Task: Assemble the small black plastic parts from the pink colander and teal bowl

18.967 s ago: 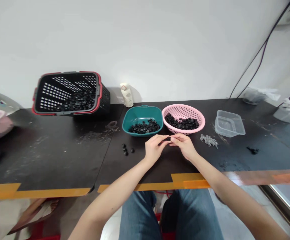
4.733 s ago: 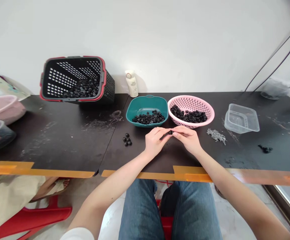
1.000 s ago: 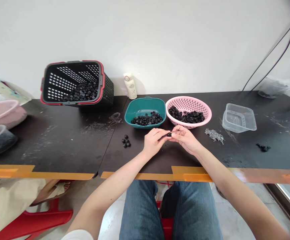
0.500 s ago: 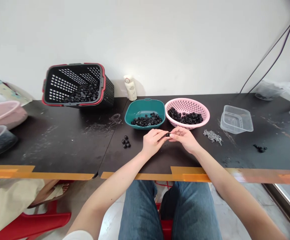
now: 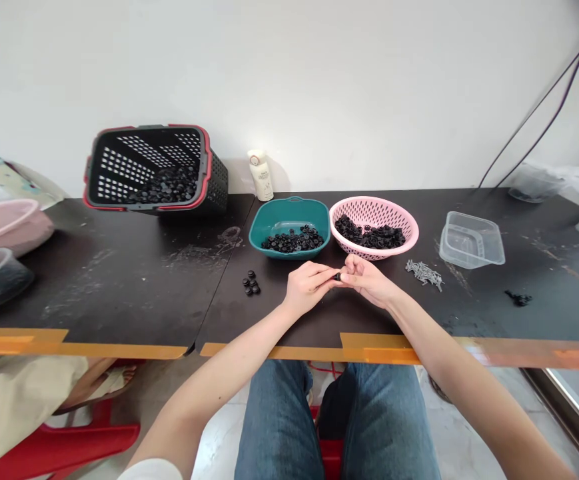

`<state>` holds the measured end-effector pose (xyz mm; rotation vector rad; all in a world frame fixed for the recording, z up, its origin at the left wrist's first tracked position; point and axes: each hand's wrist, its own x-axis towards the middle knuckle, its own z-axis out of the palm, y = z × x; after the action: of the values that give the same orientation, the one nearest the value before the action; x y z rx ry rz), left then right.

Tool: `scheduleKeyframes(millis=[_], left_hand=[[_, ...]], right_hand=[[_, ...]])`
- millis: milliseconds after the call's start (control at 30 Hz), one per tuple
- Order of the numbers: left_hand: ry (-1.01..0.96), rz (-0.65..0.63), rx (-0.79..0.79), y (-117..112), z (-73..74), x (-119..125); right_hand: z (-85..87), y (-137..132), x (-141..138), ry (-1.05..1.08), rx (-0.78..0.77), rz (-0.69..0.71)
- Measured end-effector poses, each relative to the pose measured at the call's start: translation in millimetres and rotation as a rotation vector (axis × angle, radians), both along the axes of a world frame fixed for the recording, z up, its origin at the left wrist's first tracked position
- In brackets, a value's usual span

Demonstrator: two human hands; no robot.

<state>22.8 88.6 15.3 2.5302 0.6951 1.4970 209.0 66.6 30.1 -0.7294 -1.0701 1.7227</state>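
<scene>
Both hands meet over the table in front of the bowls, pinching one small round black part (image 5: 338,277). My left hand (image 5: 307,285) has its fingertips closed on the part from the left. From the right, my right hand (image 5: 366,279) presses it with the thumb, its fingers curled. Just beyond them stand a teal basin (image 5: 289,210) with many small black pieces and a pink basket (image 5: 403,220) holding black rings. Left of my hands lies a little group of round black parts (image 5: 251,283). A pile of grey pins (image 5: 424,274) is to the right.
A black crate with red trim (image 5: 208,170) holds more black parts at the back left, next to a white bottle (image 5: 262,177). At right are a clear plastic tub (image 5: 472,241) and small black pieces (image 5: 518,298). Orange tape (image 5: 379,348) lines the front edge. Another person sits at left.
The fingers of my right hand have curled in, and its thumb now presses on the black part. My left hand has barely moved.
</scene>
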Motion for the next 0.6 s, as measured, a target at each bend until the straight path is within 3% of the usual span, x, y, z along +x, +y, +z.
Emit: scheduleKeyframes(millis=[333, 600], left_hand=[[-0.026, 0.014, -0.049, -1.2, -0.7, 1.6], [-0.032, -0.012, -0.114, 2.1, 1.6, 4.8]], right_hand=[[-3.8, -4.2, -12.1, 0.135, -0.021, -0.057], [-2.9, 2.2, -10.0, 0.076, -0.061, -0.039]])
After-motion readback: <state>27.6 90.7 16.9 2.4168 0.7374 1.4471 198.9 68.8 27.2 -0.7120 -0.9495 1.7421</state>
